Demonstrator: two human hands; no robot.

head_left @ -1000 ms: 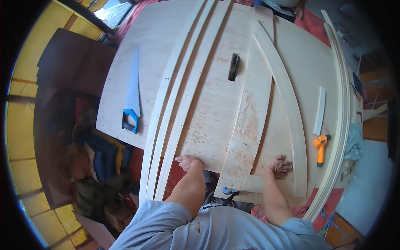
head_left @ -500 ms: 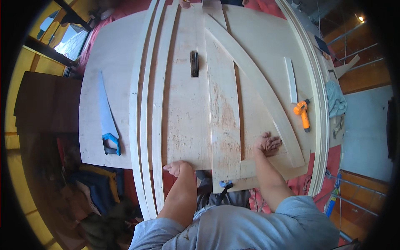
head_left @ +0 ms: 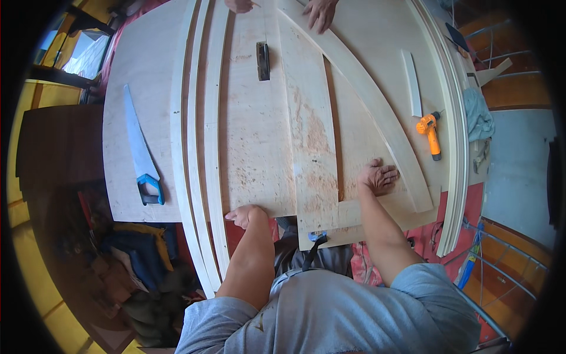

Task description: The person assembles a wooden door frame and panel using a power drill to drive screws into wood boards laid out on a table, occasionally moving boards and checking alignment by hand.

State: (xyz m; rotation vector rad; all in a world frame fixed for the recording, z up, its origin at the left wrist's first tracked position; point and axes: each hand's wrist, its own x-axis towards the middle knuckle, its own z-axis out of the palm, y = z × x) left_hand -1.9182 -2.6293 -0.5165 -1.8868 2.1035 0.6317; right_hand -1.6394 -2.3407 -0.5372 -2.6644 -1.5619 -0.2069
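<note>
My left hand (head_left: 243, 216) is at the near edge of the large plywood sheet (head_left: 259, 177), folded over that edge with fingertips close to the innermost long wooden strip (head_left: 214, 124). Part of its fingers is hidden. My right hand (head_left: 379, 177) lies flat on the sheet, fingers spread, just left of a curved wooden board (head_left: 377, 106). Between my arms runs a wide straight board (head_left: 312, 147) with sawdust scattered over it. At the far edge another person's hand (head_left: 320, 14) reaches to the curved board. That person's other hand (head_left: 239, 5) holds a thin stick, perhaps a pencil.
A handsaw (head_left: 141, 147) lies at the left, beside several long strips. A dark hand plane (head_left: 263, 61) sits near the middle. An orange cordless drill (head_left: 431, 135) and a short white wood piece (head_left: 411, 82) are at the right, by long stacked strips (head_left: 455, 147).
The whole view has shifted, so the table appears higher in it. The other person's hand has come into view at the curved board. My two hands keep their places on the sheet.
</note>
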